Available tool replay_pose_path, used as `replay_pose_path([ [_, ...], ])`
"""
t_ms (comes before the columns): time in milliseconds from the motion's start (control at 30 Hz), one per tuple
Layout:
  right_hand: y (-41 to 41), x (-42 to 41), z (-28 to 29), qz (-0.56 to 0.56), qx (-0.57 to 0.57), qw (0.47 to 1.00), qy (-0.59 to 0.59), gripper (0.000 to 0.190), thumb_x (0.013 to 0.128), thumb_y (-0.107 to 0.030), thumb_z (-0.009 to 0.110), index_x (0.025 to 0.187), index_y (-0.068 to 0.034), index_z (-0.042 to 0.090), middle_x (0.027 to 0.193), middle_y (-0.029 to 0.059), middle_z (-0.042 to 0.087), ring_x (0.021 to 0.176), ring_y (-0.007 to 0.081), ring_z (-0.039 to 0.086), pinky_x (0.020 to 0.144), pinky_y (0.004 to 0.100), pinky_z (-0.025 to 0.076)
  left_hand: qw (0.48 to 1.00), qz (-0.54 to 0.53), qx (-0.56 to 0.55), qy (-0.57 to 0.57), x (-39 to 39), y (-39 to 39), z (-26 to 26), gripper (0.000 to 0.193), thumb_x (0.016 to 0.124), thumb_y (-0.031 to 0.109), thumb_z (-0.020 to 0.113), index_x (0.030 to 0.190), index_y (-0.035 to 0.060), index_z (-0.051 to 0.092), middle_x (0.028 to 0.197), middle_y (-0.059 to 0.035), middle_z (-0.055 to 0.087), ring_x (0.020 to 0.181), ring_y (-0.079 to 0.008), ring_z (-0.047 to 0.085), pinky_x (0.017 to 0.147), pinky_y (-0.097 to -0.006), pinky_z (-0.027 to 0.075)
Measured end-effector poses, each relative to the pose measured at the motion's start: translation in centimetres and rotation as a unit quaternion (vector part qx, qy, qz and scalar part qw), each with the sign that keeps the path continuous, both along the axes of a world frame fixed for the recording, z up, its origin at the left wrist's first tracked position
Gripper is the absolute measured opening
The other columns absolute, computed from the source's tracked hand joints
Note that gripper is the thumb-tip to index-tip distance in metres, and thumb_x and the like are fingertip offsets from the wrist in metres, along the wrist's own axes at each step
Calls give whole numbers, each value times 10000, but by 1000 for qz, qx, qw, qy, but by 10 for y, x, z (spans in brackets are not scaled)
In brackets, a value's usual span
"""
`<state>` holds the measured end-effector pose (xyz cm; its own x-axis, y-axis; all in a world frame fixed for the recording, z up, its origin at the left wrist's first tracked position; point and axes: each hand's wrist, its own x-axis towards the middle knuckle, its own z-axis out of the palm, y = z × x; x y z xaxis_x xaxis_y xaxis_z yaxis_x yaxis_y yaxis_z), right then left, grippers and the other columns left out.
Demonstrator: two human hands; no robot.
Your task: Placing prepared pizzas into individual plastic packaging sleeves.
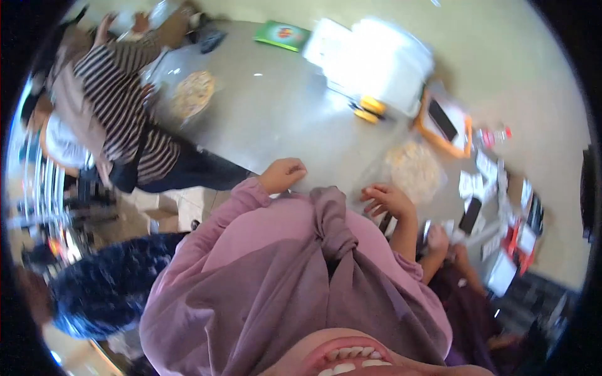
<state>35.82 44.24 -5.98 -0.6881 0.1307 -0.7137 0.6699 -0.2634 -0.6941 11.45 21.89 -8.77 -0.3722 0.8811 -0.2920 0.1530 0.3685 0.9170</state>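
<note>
My left hand (283, 175) rests at the near edge of the metal table (282, 117), its fingers curled in with nothing seen in them. Over the same edge, my right hand (388, 199) is bent, fingers loosely apart and empty. Just beyond it lies a clear plastic bag of pale, flat pieces (415, 171); whether my fingers touch it I cannot tell. Farther off, a yellow-and-black tool or tape dispenser (369, 109), blurred, lies against a white plastic container (381, 61) washed out by glare.
An orange-rimmed tray (444, 145) holds a dark phone (442, 120); a bottle (494, 137) lies beyond. A green packet (283, 35) sits at the far side. Left, a person in stripes (127, 103) stands near another filled bag (195, 94). Another person's hand (437, 240) is at right.
</note>
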Motion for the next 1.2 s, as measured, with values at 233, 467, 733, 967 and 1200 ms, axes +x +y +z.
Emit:
replay_pose_path([
  [233,137,-154,6,-105,468,844,240,525,849,-349,573,1227,4,481,1154,173,565,1032,249,545,923,299,392,996,15,18,85,-10,-26,13,175,825,180,580,902,27,616,773,-78,623,678,-179,568,636,-311,464],
  [467,177,-238,-52,-113,706,699,-26,636,875,-498,413,1349,-79,350,1384,210,326,1268,387,309,1008,513,272,983,184,-11,17,2,-94,-8,151,851,155,589,902,13,604,762,-34,606,707,-89,542,635,-255,450],
  [733,179,-252,-67,-82,738,669,-23,417,901,-401,385,1223,-170,516,1282,165,456,1165,341,437,934,503,355,967,254,-29,0,13,-124,10,162,836,162,604,939,39,631,816,-73,647,743,-132,591,672,-290,471],
  [967,168,-227,-35,-123,680,692,209,390,917,-293,424,1009,29,624,994,234,614,931,394,569,839,397,438,981,147,32,119,1,-91,-6,172,801,158,599,940,63,633,853,-84,657,749,-181,629,692,-306,489],
  [1200,35,-178,49,262,320,862,294,231,915,-138,484,948,51,613,852,59,617,807,102,528,747,250,428,979,194,61,-13,-10,-53,37,619,748,142,668,1295,72,384,1163,-132,532,1005,-220,544,812,-341,446],
])
